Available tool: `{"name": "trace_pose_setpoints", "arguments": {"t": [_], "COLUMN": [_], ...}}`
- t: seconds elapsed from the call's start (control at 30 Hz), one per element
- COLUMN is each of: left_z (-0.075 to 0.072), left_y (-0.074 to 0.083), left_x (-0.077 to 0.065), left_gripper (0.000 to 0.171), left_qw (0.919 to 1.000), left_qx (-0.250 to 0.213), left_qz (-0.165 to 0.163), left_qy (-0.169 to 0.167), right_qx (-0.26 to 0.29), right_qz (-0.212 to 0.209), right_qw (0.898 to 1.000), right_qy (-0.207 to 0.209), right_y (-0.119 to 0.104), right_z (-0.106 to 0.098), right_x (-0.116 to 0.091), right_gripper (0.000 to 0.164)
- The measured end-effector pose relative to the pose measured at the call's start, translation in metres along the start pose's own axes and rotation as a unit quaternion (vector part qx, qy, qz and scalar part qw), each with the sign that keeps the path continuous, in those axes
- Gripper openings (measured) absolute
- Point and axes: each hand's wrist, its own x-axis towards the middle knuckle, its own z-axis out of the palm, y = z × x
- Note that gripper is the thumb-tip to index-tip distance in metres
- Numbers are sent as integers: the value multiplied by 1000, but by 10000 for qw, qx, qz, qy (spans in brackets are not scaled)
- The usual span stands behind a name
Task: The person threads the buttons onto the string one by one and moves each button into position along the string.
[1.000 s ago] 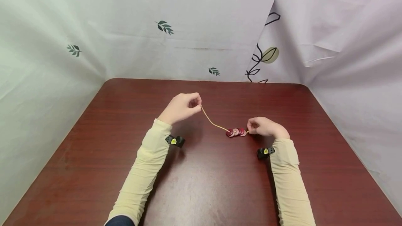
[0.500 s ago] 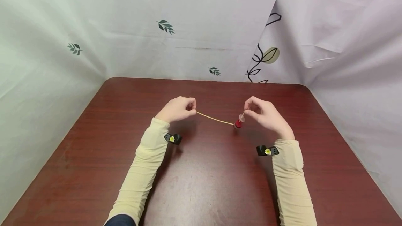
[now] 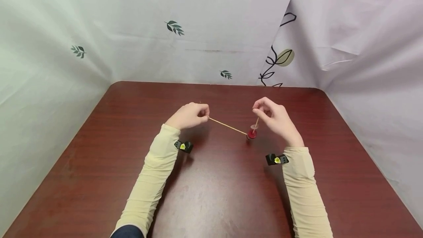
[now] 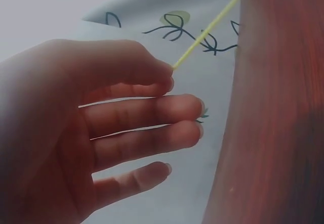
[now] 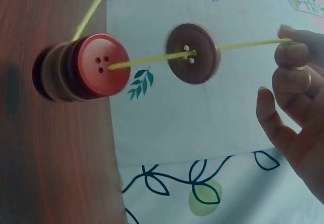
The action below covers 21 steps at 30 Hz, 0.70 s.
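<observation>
My left hand (image 3: 190, 116) pinches one end of a yellow string (image 3: 228, 125) between thumb and index finger; its other fingers (image 4: 147, 110) stay extended. My right hand (image 3: 275, 120) pinches the other end above the right-centre of the table. Several round buttons hang threaded on the string, nearer the right hand. In the right wrist view, a red button (image 5: 104, 64) with several holes faces the camera, darker ones stacked behind it. A brownish button (image 5: 195, 54) sits apart on the string, between that stack and my right fingertips. The head view shows it as pale pink.
A dark reddish wooden table (image 3: 211, 179) lies under both hands. White cloth (image 3: 138, 39) with leaf prints rises behind it and along both sides. Each wrist carries a small black camera, the left one (image 3: 183, 146) and the right one (image 3: 277, 159).
My right hand has risen and moved farther back, lifting the buttons from the tabletop. One button has separated from the stack. My left hand is slightly lower, and the string is now taut.
</observation>
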Motion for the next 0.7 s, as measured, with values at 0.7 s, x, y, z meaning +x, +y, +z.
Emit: {"name": "trace_pose_setpoints", "arguments": {"t": [0.7], "left_z": [-10], "left_y": [-2], "left_x": [-6], "left_gripper": [6], "left_qw": [9995], "left_qx": [-202], "left_qz": [-169], "left_qy": [-168], "right_qx": [-306], "right_qz": [1170], "right_qw": [9870], "right_qy": [-1056], "right_y": [42], "right_z": [-19], "right_x": [-10], "right_gripper": [10]}}
